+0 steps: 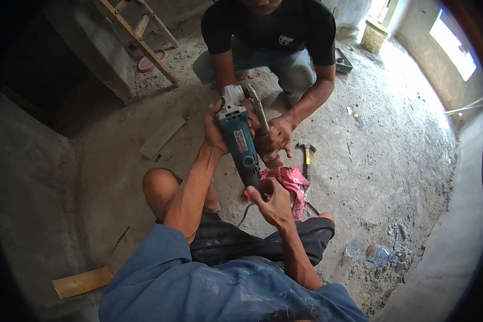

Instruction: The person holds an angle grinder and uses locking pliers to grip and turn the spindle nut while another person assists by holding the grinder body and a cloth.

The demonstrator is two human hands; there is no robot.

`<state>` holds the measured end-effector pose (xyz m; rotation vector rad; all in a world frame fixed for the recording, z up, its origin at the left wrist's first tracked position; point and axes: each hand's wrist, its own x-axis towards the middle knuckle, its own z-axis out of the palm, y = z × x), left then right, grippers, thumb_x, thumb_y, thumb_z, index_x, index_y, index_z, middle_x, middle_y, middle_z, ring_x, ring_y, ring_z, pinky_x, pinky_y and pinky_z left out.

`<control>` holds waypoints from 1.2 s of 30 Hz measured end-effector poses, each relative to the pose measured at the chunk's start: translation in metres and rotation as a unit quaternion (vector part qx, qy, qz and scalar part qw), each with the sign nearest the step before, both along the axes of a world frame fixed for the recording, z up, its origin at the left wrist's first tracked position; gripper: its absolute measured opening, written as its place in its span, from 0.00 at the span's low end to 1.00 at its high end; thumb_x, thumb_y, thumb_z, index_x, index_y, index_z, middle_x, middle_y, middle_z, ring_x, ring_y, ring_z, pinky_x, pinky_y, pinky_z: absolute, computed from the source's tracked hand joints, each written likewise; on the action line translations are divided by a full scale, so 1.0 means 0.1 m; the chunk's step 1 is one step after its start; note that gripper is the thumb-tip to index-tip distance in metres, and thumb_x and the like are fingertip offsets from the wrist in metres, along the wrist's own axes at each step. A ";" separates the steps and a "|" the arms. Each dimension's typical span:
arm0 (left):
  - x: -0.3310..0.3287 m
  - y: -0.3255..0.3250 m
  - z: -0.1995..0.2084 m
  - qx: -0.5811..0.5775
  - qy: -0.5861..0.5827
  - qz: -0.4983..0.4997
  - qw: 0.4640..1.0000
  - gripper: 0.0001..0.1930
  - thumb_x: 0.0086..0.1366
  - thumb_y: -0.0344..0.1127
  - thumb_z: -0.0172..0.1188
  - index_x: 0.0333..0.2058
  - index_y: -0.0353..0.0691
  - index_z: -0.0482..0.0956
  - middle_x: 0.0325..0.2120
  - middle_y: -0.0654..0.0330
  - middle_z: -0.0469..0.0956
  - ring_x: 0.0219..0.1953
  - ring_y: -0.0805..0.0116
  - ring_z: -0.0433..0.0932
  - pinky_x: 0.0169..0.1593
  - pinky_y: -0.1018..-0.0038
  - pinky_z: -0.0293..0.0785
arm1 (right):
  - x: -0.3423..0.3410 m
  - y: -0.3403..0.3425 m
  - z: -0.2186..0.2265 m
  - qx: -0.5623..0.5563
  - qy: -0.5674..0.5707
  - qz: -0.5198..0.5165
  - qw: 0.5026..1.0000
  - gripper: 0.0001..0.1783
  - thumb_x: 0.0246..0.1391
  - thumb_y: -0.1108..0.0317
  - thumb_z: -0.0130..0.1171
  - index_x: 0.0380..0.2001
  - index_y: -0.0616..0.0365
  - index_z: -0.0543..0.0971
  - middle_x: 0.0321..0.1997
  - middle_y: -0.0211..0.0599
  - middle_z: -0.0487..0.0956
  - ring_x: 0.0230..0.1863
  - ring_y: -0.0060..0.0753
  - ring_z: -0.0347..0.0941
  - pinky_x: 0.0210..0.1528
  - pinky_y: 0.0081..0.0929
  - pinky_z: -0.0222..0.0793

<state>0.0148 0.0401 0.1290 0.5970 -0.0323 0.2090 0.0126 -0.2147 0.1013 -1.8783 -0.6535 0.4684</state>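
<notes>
A teal angle grinder [234, 131] with a pale metal head is held up between me and a person crouching opposite. My left hand [214, 127] wraps around its body just below the head. At its dark rear end, my right hand [273, 202] is closed around the grip, thumb stretched along it. The other person's hand [276, 137] grasps a long greyish metal tool [258, 110] beside the grinder head; its exact kind cannot be made out. That person's other hand is mostly hidden behind the grinder. A dark cord [245, 214] shows below the grinder's rear end.
On the dusty concrete floor lie a pink crumpled bag [291, 185], a yellow-handled hammer [307, 155] and a clear plastic bottle [370, 253]. Boards [163, 137] rest to the left. A wooden ladder [139, 40] stands far left, a bucket [374, 36] far right.
</notes>
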 end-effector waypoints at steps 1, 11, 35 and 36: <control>0.00 -0.05 0.02 0.000 0.004 0.016 1.000 0.39 0.60 0.71 0.49 0.46 0.34 0.75 0.31 0.47 0.79 0.30 0.49 0.84 0.35 0.55 0.84 | 0.03 0.02 0.02 -0.028 -0.039 0.065 0.997 0.38 0.52 0.41 0.67 0.45 0.72 0.77 0.37 0.49 0.82 0.40 0.41 0.80 0.46 0.36 0.74; 0.02 -0.05 -0.04 0.010 -0.028 0.031 0.999 0.40 0.59 0.71 0.50 0.46 0.34 0.76 0.31 0.46 0.80 0.29 0.49 0.84 0.35 0.54 0.85 | 0.20 0.40 -0.17 0.053 0.129 0.152 0.979 0.36 0.46 0.46 0.74 0.43 0.68 0.76 0.28 0.38 0.79 0.26 0.29 0.77 0.31 0.30 0.73; -0.07 -0.33 0.21 0.064 0.022 0.131 0.989 0.37 0.61 0.70 0.48 0.47 0.37 0.77 0.29 0.50 0.80 0.29 0.55 0.84 0.34 0.58 0.85 | 0.22 0.36 -0.21 0.004 0.029 0.076 0.997 0.28 0.37 0.66 0.70 0.43 0.72 0.77 0.34 0.55 0.84 0.38 0.49 0.84 0.43 0.38 0.78; -0.08 -0.36 0.21 0.066 0.025 0.133 0.989 0.37 0.61 0.70 0.48 0.47 0.37 0.77 0.29 0.50 0.80 0.29 0.55 0.84 0.34 0.58 0.85 | 0.24 0.33 -0.23 -0.001 0.000 0.070 0.998 0.27 0.37 0.65 0.70 0.41 0.72 0.77 0.33 0.56 0.84 0.37 0.49 0.84 0.42 0.39 0.78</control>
